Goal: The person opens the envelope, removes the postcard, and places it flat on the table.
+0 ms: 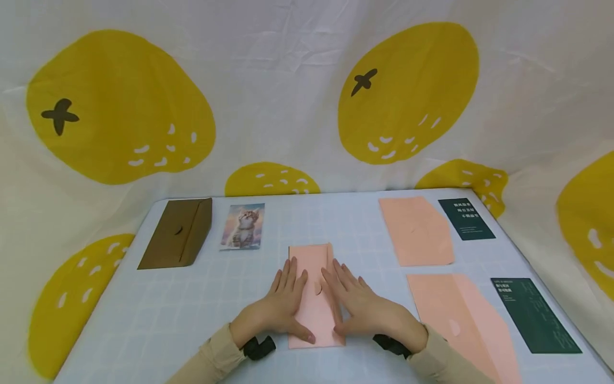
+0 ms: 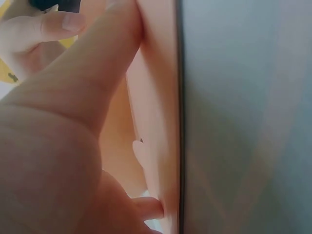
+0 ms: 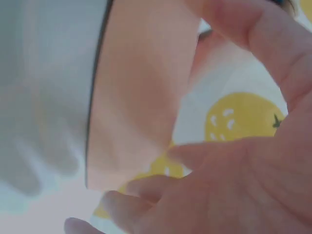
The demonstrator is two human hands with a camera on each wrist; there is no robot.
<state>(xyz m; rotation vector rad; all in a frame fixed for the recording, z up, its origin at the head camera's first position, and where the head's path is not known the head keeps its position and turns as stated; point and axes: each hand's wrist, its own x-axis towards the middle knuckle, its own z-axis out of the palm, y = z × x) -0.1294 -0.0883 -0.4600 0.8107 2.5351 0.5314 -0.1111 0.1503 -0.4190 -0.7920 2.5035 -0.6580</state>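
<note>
A pink envelope (image 1: pixel 309 253) lies upright in front of me at the middle of the table, a small curved slit near its centre. My left hand (image 1: pixel 280 305) rests on its left side, fingers extended and thumb near the bottom edge. On the right, along the slightly raised flap (image 1: pixel 330 256), is my right hand (image 1: pixel 362 308) with its fingers spread. The left wrist view has the left thumb (image 2: pixel 92 68) against the pink paper (image 2: pixel 158 97). In the right wrist view, the right fingers (image 3: pixel 151 187) stand beside the envelope's pink side (image 3: pixel 136 97); exact contact is blurred.
A brown envelope (image 1: pixel 168 232) and a kitten card (image 1: pixel 243 226) lie at the back left. Towards the right are two more pink envelopes (image 1: pixel 414 232), one near my right sleeve (image 1: pixel 446 354), and two dark green cards (image 1: pixel 466 218). A fruit-patterned cloth (image 1: pixel 288 106) hangs behind.
</note>
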